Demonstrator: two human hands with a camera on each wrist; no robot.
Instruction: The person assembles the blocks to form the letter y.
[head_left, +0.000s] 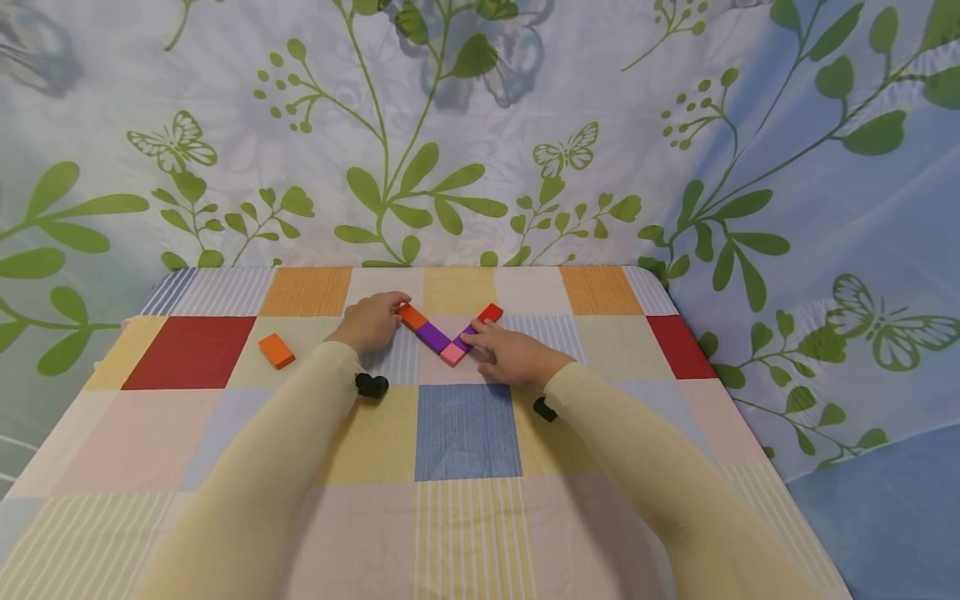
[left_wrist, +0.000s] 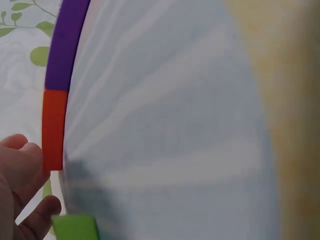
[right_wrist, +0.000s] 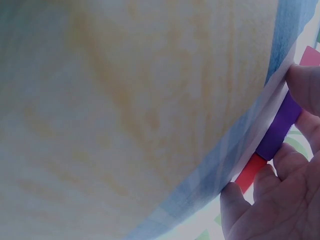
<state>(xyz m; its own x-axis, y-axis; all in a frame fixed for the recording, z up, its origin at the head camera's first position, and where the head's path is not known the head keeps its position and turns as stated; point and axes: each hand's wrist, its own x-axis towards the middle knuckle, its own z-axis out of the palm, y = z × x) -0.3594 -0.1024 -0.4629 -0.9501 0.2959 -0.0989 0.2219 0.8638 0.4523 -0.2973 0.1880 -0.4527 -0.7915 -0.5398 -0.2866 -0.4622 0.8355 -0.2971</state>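
Coloured blocks form a V on the patchwork cloth. Its left arm has an orange block (head_left: 412, 317) and a purple block (head_left: 432, 338); a pink block (head_left: 452, 355) sits at the point. The right arm has a second purple block (right_wrist: 279, 127) and a red block (head_left: 491, 313). My left hand (head_left: 369, 323) touches the orange block's outer end with its fingertips. Near that thumb, a green block (left_wrist: 76, 227) shows in the left wrist view; the head view hides it. Spread along the right arm of the V, my right hand (head_left: 517, 357) rests its fingers against the purple and red blocks.
A loose orange block (head_left: 277, 351) lies left of my left hand. The patchwork cloth (head_left: 468, 433) covers the table, and a leaf-patterned curtain (head_left: 420, 167) hangs behind its far edge. Each wrist carries a small black camera.
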